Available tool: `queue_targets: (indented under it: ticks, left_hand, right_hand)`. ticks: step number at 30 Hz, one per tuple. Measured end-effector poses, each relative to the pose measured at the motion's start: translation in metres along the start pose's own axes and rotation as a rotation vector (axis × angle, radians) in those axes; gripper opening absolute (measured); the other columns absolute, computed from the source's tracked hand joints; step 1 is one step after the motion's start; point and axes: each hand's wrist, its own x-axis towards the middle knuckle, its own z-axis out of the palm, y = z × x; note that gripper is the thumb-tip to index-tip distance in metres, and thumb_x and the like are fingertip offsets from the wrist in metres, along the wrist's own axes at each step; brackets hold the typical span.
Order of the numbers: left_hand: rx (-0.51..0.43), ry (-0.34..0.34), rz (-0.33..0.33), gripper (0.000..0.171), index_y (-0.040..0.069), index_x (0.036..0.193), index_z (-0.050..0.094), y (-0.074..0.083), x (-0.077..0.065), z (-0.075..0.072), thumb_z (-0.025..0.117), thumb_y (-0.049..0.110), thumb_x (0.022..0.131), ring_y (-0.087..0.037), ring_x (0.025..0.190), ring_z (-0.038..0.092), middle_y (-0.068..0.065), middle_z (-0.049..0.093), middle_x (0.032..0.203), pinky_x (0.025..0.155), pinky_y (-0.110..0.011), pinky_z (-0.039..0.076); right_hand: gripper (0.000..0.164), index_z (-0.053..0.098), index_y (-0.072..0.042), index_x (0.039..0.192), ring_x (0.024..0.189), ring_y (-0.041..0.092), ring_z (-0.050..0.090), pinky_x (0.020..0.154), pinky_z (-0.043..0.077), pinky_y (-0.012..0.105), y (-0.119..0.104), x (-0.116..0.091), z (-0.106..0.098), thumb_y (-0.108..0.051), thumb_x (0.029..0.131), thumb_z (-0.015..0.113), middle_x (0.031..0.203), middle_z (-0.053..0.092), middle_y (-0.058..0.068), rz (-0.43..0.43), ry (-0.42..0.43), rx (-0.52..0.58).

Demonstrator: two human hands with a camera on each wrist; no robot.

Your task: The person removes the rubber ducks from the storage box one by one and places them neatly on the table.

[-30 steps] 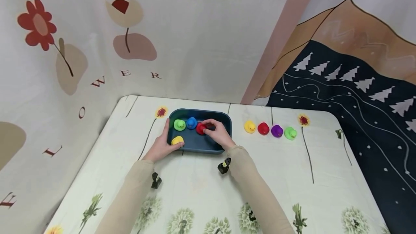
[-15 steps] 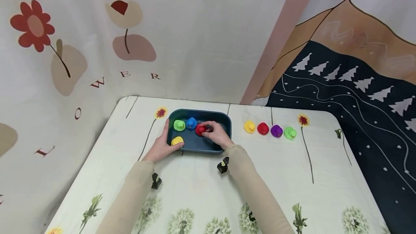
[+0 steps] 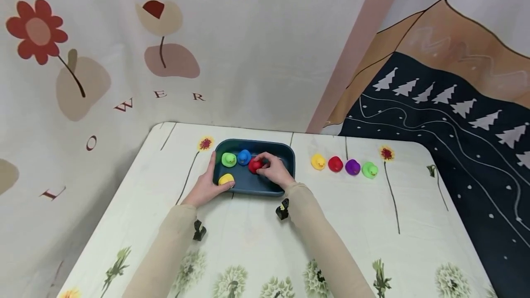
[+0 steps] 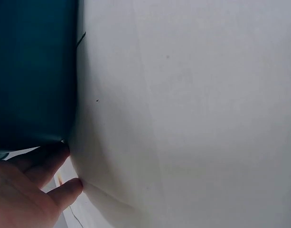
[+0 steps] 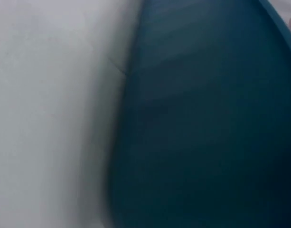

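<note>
A dark blue tray (image 3: pixel 269 188) lies toward the far side of the table. My left hand (image 3: pixel 205 188) holds its near left corner, thumb over the front rim and fingers along the left side; in the left wrist view the fingertips (image 4: pixel 60 148) are right at the tray's corner. Inside the tray my right hand (image 3: pixel 276 170) pinches a red rubber duck (image 3: pixel 254 165), partly hidden by the fingers. To its left sit a blue duck (image 3: pixel 244 157) and a green duck (image 3: pixel 228 159). A yellow duck (image 3: pixel 225 179) is near my left thumb. The right wrist view is blurred and shows the tray wall.
Right of the tray stands a row of ducks: yellow (image 3: pixel 318 161), red (image 3: pixel 335 164), purple (image 3: pixel 353 167) and green (image 3: pixel 370 169). A flower-printed white cloth (image 3: pixel 248 238) covers the table. Printed curtains (image 3: pixel 256 49) rise behind it.
My right hand and the red duck have shifted very slightly within the tray. The left hand keeps its place on the tray, and the other ducks have not moved.
</note>
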Motion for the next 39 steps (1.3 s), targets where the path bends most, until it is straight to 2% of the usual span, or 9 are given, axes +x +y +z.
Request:
queue_targets:
  ticks: [10,19,25,32,39]
  left_hand:
    - [-0.004,0.000,0.004,0.111,0.023,0.154,-0.014,0.001,0.000,0.000,0.072,0.042,0.086,-0.049,0.128,0.039,-0.031,0.025,0.150,0.104,-0.059,0.031]
    - [-0.008,0.005,0.006,0.111,0.022,0.154,-0.013,0.001,0.000,-0.001,0.072,0.042,0.086,-0.050,0.129,0.037,-0.032,0.024,0.150,0.104,-0.060,0.030]
    - [-0.001,0.009,0.013,0.111,0.021,0.155,-0.013,-0.002,0.000,0.000,0.072,0.044,0.085,-0.050,0.128,0.039,-0.032,0.025,0.150,0.104,-0.060,0.031]
    - [0.006,0.006,0.009,0.112,0.022,0.154,-0.014,-0.003,-0.001,-0.001,0.071,0.047,0.085,-0.050,0.128,0.038,-0.033,0.024,0.150,0.104,-0.060,0.031]
    - [0.003,0.000,0.021,0.113,0.022,0.154,-0.015,-0.002,0.000,-0.001,0.071,0.046,0.085,-0.050,0.127,0.039,-0.033,0.024,0.150,0.103,-0.060,0.032]
  right_hand:
    - [0.022,0.067,-0.005,0.106,0.088,0.024,0.059,0.074,0.051,0.031,0.001,0.001,0.001,0.003,0.086,0.068,0.111,0.064,0.012,-0.030,0.056,0.023]
    - [0.025,0.065,-0.002,0.111,0.090,0.023,0.059,0.076,0.052,0.030,-0.007,-0.010,-0.004,0.003,0.086,0.069,0.106,0.064,0.011,-0.041,0.091,0.099]
    - [0.026,0.067,-0.004,0.113,0.091,0.023,0.058,0.080,0.050,0.032,-0.011,-0.019,-0.009,-0.001,0.087,0.069,0.103,0.064,0.009,-0.040,0.138,0.091]
    - [0.026,0.067,-0.004,0.113,0.096,0.026,0.057,0.080,0.052,0.032,-0.016,-0.034,-0.019,-0.002,0.088,0.069,0.111,0.063,0.012,-0.081,0.158,0.121]
    - [0.027,0.067,-0.008,0.115,0.097,0.024,0.055,0.080,0.051,0.030,-0.018,-0.048,-0.029,-0.004,0.088,0.069,0.113,0.061,0.008,-0.023,0.188,0.122]
